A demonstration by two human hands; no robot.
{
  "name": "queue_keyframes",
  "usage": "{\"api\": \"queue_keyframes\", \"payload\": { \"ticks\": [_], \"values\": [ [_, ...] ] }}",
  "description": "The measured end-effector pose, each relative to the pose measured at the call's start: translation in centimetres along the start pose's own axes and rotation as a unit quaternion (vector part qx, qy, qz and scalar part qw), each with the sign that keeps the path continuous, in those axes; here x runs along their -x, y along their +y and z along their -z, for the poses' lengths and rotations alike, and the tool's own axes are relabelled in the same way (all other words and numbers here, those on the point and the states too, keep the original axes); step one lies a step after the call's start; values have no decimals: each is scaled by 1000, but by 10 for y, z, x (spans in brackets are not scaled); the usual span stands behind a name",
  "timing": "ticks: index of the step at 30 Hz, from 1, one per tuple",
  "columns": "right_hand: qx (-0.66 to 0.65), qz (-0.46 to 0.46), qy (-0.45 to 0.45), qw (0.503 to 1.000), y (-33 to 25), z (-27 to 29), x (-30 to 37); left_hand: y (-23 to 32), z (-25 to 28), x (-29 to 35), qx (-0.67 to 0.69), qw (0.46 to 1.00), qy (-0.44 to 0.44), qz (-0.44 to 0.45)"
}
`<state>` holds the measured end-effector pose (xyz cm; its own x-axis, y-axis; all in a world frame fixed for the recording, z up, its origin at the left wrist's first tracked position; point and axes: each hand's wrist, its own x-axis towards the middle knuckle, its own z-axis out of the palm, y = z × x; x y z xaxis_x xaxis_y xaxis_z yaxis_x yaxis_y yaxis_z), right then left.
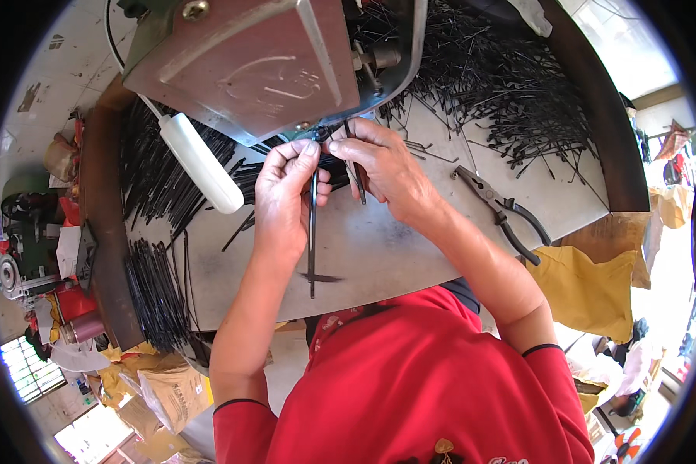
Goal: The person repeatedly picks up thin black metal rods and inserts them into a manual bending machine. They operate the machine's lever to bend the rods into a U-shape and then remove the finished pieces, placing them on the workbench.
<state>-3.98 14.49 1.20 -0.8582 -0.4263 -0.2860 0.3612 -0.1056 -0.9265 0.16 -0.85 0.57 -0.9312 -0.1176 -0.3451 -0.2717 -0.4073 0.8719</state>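
Below the machine head (pixel 247 66), my left hand (pixel 284 185) is closed in a pinch on a thin black metal rod (pixel 312 240). The rod's lower end points back toward me, over the worktable (pixel 394 251). Close beside it, my right hand (pixel 387 166) is closed too, with a shorter-looking black rod (pixel 359 188) between its fingers. My fingertips nearly meet just under the machine's lower edge. The machine and my fingers hide the upper ends of both rods, so I cannot tell whether they touch the machine.
Pliers with black handles (pixel 504 213) lie right of my right forearm. Heaped black rods (pixel 510 100) cover the table's far right; more rods (pixel 170 170) and a bundle (pixel 156 294) lie left. A white lamp (pixel 203 164) hangs beside the machine. A raised brown rim (pixel 622 155) borders the table.
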Motion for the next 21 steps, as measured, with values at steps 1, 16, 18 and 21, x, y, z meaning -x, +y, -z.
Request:
{"api": "queue_keyframes", "payload": {
  "ticks": [1, 16, 18, 21],
  "values": [
    [11, -4, -2, 1000, -2, 0, 1, -4, 0, 4, 13, 1000, -10, -15],
    [-12, 25, -32, 999, 5, 3, 8, -4, 7, 39, -17, 998, -43, 44],
    [0, 18, -15, 1000, 5, 0, 9, -5, 4, 41, -28, 998, -34, 33],
    [22, 15, 9, 1000, 8, -7, 7, -6, -3, 46, -64, 998, -20, 3]
  ]
}}
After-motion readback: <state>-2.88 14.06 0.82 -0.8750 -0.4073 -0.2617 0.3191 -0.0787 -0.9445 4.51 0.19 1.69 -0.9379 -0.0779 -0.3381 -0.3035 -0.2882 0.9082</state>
